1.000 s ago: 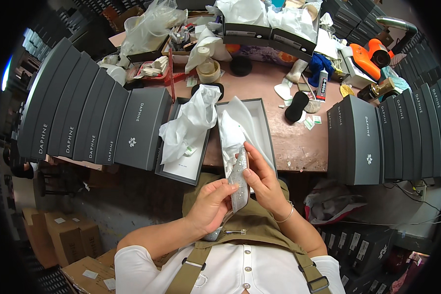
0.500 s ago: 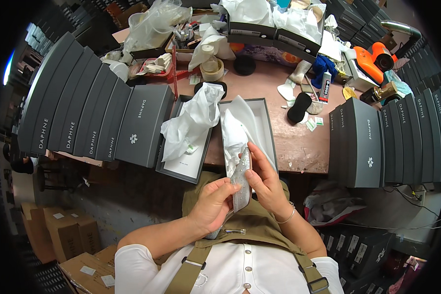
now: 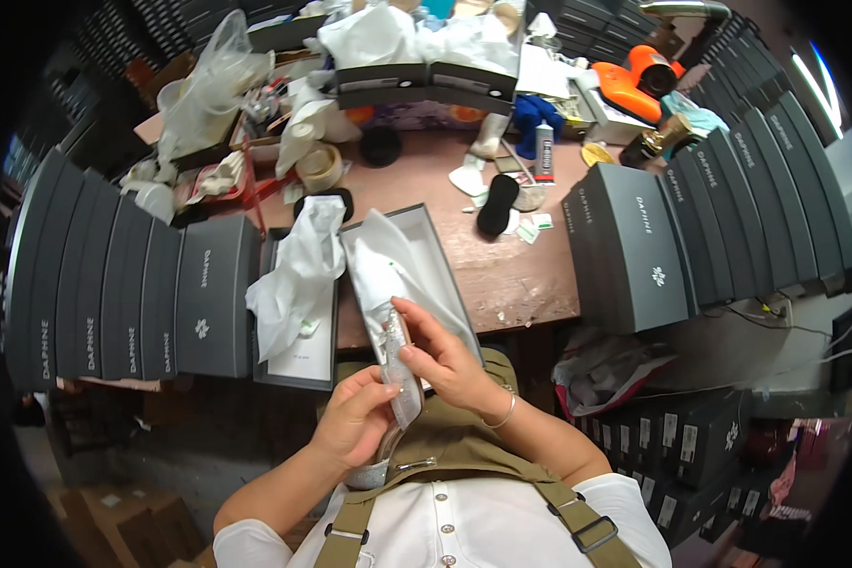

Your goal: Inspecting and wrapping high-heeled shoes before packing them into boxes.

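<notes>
A silver glittery shoe is held between my two hands, over the near edge of the table. My left hand grips its near part, the thumb pressed on the glittery side. My right hand clasps the upper part from the right, with fingers along its edge. White tissue paper lies against the shoe's far end. Just beyond, an open grey shoebox holds more tissue. To its left another open grey box part has crumpled white tissue in it.
Upright grey shoeboxes line the left side, and more shoeboxes the right. On the table are a black oval pad, a glue tube, a tape roll and an orange blow dryer. Tissue-filled boxes stand behind.
The view has swung right, so the table and boxes appear further left. Both hands keep their hold on the shoe, with little change in their grip.
</notes>
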Tool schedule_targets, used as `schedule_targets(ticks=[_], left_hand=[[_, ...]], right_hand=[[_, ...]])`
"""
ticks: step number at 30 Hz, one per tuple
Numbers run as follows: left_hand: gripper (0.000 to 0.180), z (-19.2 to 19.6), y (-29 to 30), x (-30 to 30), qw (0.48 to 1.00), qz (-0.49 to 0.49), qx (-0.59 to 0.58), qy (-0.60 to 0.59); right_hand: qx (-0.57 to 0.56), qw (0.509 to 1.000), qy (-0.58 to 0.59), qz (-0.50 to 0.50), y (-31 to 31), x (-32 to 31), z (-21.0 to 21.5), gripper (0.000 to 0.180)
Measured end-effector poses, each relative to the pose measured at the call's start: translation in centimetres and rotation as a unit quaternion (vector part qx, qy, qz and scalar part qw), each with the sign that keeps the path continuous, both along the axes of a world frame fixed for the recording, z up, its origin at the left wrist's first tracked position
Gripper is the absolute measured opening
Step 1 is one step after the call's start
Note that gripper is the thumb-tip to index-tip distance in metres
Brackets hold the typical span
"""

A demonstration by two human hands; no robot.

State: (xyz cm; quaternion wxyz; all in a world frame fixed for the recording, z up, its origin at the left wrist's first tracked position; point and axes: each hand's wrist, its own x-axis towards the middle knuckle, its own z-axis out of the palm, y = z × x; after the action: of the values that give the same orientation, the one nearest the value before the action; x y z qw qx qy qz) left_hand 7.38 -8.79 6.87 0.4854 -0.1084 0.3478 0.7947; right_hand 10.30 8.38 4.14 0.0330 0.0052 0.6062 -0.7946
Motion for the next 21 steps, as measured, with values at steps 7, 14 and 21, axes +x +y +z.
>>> schedule_targets(ticks=[7,14,21], left_hand=[[0.049,-3.3,0.8,-0.4,0.977,0.090,0.093,-0.168],[0.039,-4.9,1.5,-1.6,0.978,0.123,0.038,-0.167],[0.039,-6.4,2.0,-3.3,0.972,0.150,0.085,-0.163]], right_hand=[[0.096,0.992,-0.034,0.074,3.1,-1.5,-2.3,0.057],[0.224,0.888,0.053,-0.399,24.4,-13.2,-6.8,0.029],[0.552,0.686,-0.044,-0.471,37.7,-21.1,-14.4,0.079]])
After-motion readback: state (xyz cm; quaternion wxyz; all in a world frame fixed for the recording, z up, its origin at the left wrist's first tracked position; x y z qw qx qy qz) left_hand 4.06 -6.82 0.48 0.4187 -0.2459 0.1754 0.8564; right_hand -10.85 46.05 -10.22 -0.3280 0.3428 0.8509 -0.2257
